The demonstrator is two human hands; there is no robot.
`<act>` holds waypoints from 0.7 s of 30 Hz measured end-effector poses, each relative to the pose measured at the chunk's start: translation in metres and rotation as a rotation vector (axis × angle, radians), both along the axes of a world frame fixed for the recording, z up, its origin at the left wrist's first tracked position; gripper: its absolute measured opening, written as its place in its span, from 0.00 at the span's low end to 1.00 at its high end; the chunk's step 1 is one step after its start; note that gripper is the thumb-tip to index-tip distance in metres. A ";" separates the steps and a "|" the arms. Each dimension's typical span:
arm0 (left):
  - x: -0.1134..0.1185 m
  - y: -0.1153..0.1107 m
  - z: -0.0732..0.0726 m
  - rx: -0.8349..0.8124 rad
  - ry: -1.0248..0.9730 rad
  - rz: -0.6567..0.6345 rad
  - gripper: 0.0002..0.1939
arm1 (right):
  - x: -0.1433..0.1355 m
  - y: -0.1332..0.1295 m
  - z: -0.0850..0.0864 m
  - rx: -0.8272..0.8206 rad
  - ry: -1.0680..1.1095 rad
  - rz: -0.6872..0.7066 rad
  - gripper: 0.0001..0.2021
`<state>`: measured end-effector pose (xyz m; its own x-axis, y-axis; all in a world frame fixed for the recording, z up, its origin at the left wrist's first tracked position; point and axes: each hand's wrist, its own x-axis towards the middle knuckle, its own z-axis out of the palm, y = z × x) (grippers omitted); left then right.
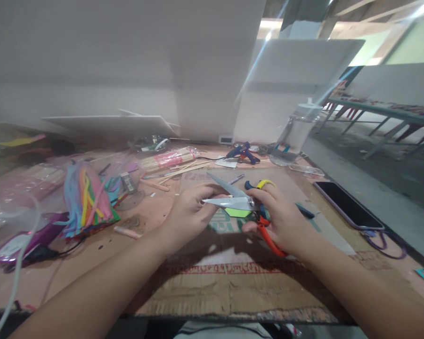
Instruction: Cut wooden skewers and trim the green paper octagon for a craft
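Note:
My right hand (277, 216) is closed around the handles of scissors (235, 202). Their blades are spread apart and point left, toward my left hand (194, 209). The fingers of my left hand are pressed together near the blade tips, and what they hold is too small to make out. A lime-green piece (237, 213) shows below the lower blade, over a pale translucent sheet (205, 249). Behind the scissors, a thin pen-like stick (236, 179) lies on the sheet.
Colourful fuzzy strips (88, 200) and a pack of wooden sticks (171, 159) lie to the left. A glue gun (243, 152) and a water bottle (295, 134) stand behind. A phone (348, 205) rests at the right, near the table edge.

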<state>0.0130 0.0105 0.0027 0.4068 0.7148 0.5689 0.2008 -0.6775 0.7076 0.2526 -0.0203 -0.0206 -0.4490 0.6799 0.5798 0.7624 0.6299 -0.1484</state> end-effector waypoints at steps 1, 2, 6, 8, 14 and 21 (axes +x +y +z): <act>0.000 0.000 -0.001 0.033 0.007 0.003 0.12 | 0.001 0.000 0.000 0.002 0.001 0.001 0.28; -0.001 0.000 -0.001 0.066 0.013 0.008 0.11 | 0.001 0.000 0.000 0.004 0.003 0.000 0.28; -0.001 0.000 -0.003 0.100 0.024 0.048 0.10 | 0.003 -0.002 -0.005 -0.022 0.000 -0.036 0.25; 0.001 -0.002 -0.002 0.069 0.027 0.055 0.09 | 0.003 -0.004 -0.008 -0.057 0.000 -0.063 0.23; 0.004 -0.004 0.003 -0.032 0.060 0.098 0.09 | 0.021 0.007 0.005 -0.055 0.029 -0.189 0.19; 0.005 -0.001 0.000 -0.142 0.106 0.179 0.12 | 0.127 0.064 0.007 -0.271 -0.112 -0.466 0.26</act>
<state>0.0182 0.0095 0.0026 0.3186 0.8507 0.4181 0.3868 -0.5194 0.7620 0.3794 0.0439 -0.0133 -0.1130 0.9399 0.3223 0.9720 0.1719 -0.1604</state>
